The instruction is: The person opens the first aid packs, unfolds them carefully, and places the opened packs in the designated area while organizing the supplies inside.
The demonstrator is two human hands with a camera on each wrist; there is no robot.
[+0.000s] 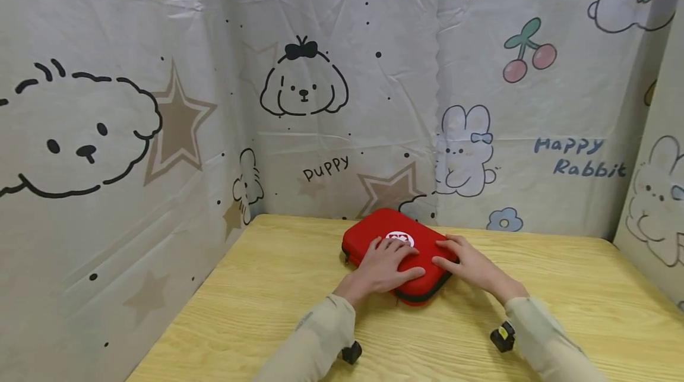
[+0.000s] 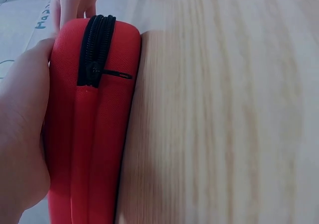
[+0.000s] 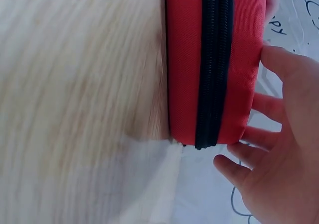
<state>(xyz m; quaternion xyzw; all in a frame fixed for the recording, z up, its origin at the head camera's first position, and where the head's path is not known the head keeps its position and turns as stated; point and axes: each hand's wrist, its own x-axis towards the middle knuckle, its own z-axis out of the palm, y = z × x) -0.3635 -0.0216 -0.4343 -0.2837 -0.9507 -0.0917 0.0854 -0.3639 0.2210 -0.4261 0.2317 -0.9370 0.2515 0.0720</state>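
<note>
Red case [image 1: 426,251], one in number, lies on the wooden table [image 1: 256,293] toward its far edge, slightly right of centre in the head view. It is the only container; its zip is closed where it shows, and what is inside is hidden. From the left, the cloth [image 1: 369,97] behind bears one large puppy face [image 1: 85,138], then one bow-topped puppy [image 1: 303,94] above the single word "PUPPY". Next comes the left sleeve [image 1: 320,334], with one small black block [image 1: 351,353] at its edge. The left hand [image 1: 382,269], first of two, rests across the top of the case, fingers spread and relaxed, grasping nothing. One black zipper [image 2: 99,45] with one pull [image 2: 93,70] shows in the left wrist view. One white oval emblem [image 1: 399,236] sits on top, its lower part covered by the left fingers. The right hand [image 1: 472,260] touches the case's right side with relaxed thumb and fingers, not clasping it. Farther right are the right sleeve [image 1: 545,328], a second black block [image 1: 502,337] and, drawn above, two pink cherries [image 1: 544,56].
</note>
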